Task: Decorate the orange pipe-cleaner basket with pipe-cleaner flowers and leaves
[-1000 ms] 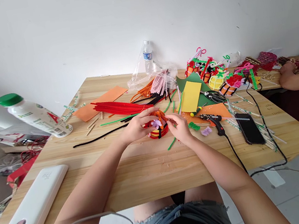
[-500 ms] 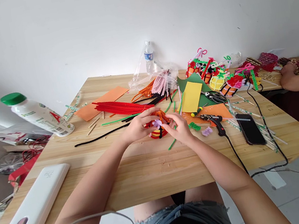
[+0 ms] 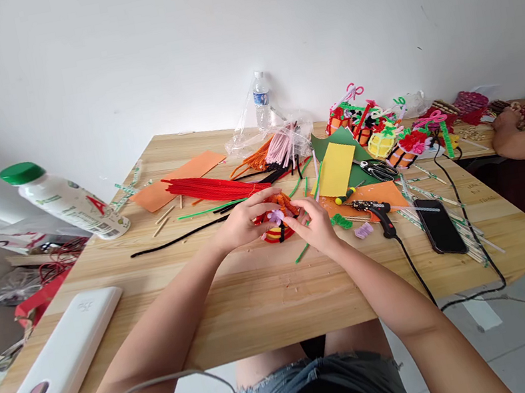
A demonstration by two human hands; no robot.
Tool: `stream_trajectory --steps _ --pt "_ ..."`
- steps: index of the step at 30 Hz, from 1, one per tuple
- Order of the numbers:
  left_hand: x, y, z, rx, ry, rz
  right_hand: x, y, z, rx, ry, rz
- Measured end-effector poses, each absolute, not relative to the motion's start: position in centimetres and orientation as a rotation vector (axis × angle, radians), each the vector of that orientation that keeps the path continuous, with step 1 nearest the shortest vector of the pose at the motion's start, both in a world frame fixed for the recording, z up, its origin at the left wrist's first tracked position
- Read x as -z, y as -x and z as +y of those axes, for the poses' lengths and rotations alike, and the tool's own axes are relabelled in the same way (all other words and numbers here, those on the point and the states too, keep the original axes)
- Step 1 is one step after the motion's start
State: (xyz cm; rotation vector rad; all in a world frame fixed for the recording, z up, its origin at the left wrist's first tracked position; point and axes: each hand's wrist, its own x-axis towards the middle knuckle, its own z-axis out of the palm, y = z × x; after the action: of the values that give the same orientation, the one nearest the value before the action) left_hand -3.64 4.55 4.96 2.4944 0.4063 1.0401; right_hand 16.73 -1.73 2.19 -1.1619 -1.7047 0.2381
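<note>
A small pipe-cleaner basket [image 3: 276, 234] in red, orange, yellow and black sits low over the table between my hands. On its near side is a purple pipe-cleaner flower [image 3: 275, 216]. My left hand [image 3: 245, 221] is closed around the basket's left side, its fingertips by the flower. From the right, my right hand [image 3: 316, 221] grips the basket, with the thumb against the flower's edge. Part of the basket is hidden by my fingers. Close to my right hand lie a green pipe-cleaner piece [image 3: 341, 221] and a loose purple piece [image 3: 364, 231].
Red pipe cleaners [image 3: 213, 187] lie behind my left hand. To the right are a glue gun [image 3: 377, 213] with its cord, scissors [image 3: 378, 169], a phone [image 3: 439, 226] and finished baskets [image 3: 404, 148]. A power bank [image 3: 66, 353] and bottle [image 3: 73, 199] stand left. Another person's arm [image 3: 519, 137] shows far right.
</note>
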Motion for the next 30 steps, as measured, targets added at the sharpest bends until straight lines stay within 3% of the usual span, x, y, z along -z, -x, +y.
stream_trajectory --steps 30 --pt "-5.9 4.3 4.3 -0.941 -2.433 0.411 -2.9 -17.4 -1.7 -0.285 1.192 -1.705"
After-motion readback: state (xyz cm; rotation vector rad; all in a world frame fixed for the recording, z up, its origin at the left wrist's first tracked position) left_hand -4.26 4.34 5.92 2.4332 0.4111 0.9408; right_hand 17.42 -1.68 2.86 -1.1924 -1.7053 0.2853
